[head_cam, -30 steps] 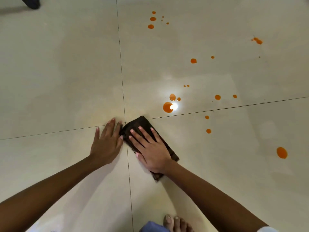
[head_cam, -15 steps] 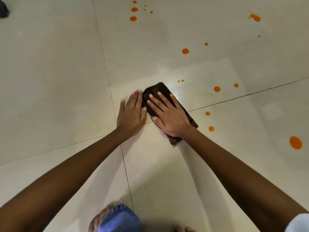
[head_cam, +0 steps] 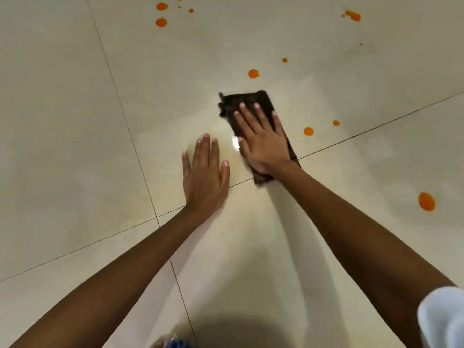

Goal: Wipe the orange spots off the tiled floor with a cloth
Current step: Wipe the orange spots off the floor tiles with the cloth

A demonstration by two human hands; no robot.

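The fingers (head_cam: 258,116) of the right hand (head_cam: 263,144) lie straight and slightly spread, pressed flat on a dark brown folded cloth (head_cam: 248,99). None of them curls round it, and the palm bears down on its middle and near end. The cloth lies on the glossy cream tiled floor (head_cam: 75,121). Its far edge shows ahead of the fingertips, and its near corner pokes out beside the wrist, reaching a thin dark grout line (head_cam: 376,128). Just to the left, apart from the cloth, the left hand (head_cam: 204,177) rests palm down on bare tile, its fingers (head_cam: 204,149) straight and close together, thumb out to the side, holding nothing. Between the two hands a pale yellowish wet smear (head_cam: 226,149) shines on the tile. A round orange spot (head_cam: 253,73) sits near the cloth's far edge, untouched. A second orange spot (head_cam: 308,131) and a small orange dot (head_cam: 336,123) lie to the cloth's right, near the grout line. A large orange blot (head_cam: 426,201) lies well apart on the right-hand tile. Farther off are a cluster of orange drops (head_cam: 161,22) and an orange splash (head_cam: 352,15). A white sleeve (head_cam: 442,317) covers the right upper arm. Something blue and blurred (head_cam: 179,344) shows at the bottom edge, too unclear to tell what.
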